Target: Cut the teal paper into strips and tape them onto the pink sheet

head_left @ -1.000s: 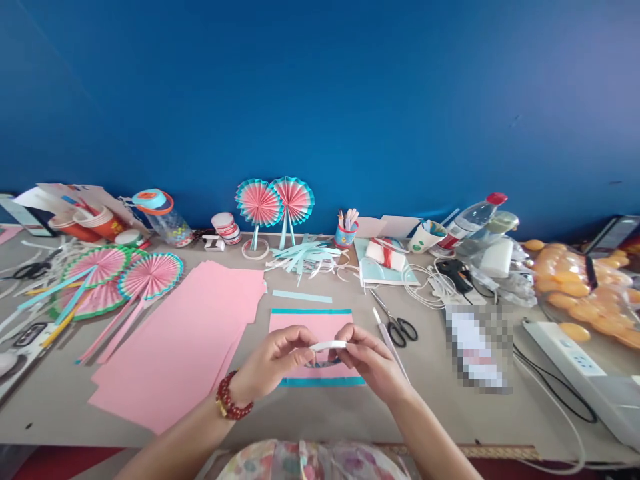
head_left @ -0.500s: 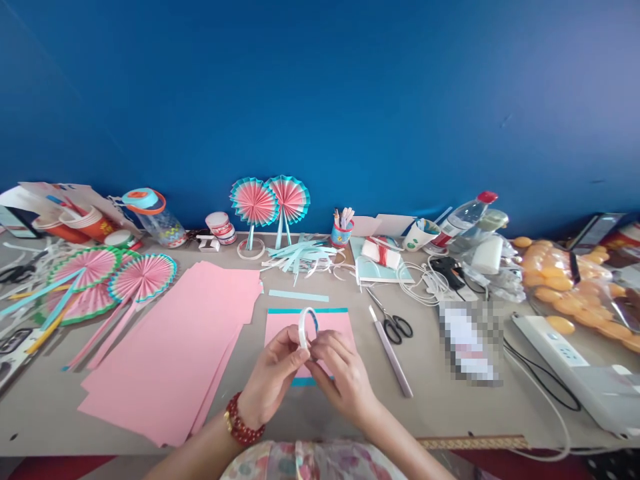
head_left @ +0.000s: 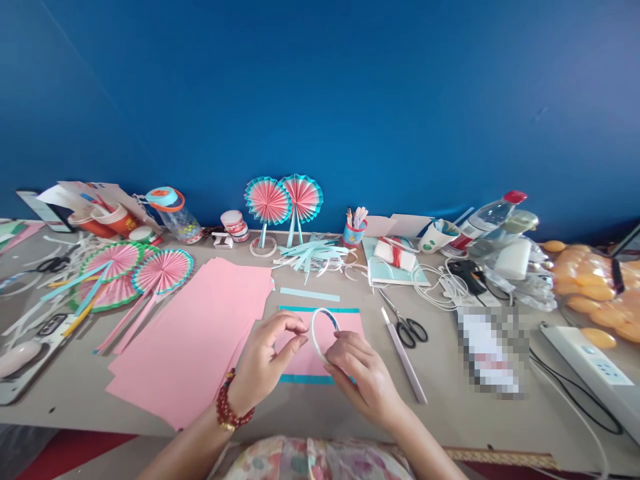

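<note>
My right hand [head_left: 363, 373] grips a thin white roll of tape [head_left: 316, 340], its inner side partly blue, standing on edge above a pink sheet of paper [head_left: 300, 357]. To the left of the roll, my left hand [head_left: 273, 357] is off it, thumb and index finger curved with a small gap between their tips. I make out nothing between them. Blue strips edge the far and near sides of the pink sheet. Just beyond it lies a loose pale-blue paper strip [head_left: 310, 295].
A stack of pink paper [head_left: 190, 340] lies to the left, beside folded paper fans [head_left: 163, 270]. On the right are a utility knife [head_left: 406, 360], scissors [head_left: 411, 331] and a power strip [head_left: 595, 363]. Cut strips [head_left: 313, 257] and two upright fans [head_left: 300, 200] stand at the back.
My left hand has let go of the tape roll and drawn back to the left. My right hand still holds it. The view has turned slightly left.
</note>
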### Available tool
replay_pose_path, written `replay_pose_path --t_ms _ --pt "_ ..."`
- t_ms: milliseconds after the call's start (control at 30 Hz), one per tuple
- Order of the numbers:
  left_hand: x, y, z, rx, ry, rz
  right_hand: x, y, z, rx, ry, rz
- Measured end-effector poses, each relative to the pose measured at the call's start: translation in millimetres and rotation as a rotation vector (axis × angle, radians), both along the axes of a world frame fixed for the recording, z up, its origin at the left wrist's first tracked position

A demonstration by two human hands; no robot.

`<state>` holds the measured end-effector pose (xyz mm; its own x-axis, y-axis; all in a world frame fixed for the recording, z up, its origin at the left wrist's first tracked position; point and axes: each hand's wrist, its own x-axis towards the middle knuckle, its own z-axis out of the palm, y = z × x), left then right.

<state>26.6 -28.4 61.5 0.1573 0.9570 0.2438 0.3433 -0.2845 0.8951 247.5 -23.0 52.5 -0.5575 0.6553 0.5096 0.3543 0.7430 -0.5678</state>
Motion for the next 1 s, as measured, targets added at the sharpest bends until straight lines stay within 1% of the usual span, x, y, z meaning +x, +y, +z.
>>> replay_pose_path --t_ms 133,300,433,533,633,767,900,1000 --pt "-0.2 1.6 2.4 -0.021 -0.034 0.0 0.3 0.4 -2.2 0.04 -0.031 -0.009" --pt "-1.5 3.1 9.4 -0.067 0.002 -0.014 1.2 2.5 -7.5 0.082 -0.041 0.007" --pt "-2.5 4.9 9.7 -0.115 -0.001 -0.021 2.1 4.3 -10.7 0.085 -0.063 0.026" --pt "-4.3 5.3 8.4 -0.144 -0.015 -0.054 2.3 4.7 -11.1 0.095 -0.071 0.02" --pt "-7.1 4.6 7.5 -0.132 -0.004 -0.083 3.6 4.2 -9.8 0.087 -0.073 -0.017" --pt "-9.7 3.8 6.4 -0.127 -0.004 -0.075 6.6 4.2 -6.8 0.064 -0.06 -0.046" --pt "-9.6 1.8 2.8 -0.172 -0.056 -0.086 8.8 6.5 -1.9 0.032 -0.076 -0.044" --pt "-10.5 -0.9 0.0 -0.206 -0.077 -0.07 14.1 10.7 3.5 -0.014 -0.114 -0.047"
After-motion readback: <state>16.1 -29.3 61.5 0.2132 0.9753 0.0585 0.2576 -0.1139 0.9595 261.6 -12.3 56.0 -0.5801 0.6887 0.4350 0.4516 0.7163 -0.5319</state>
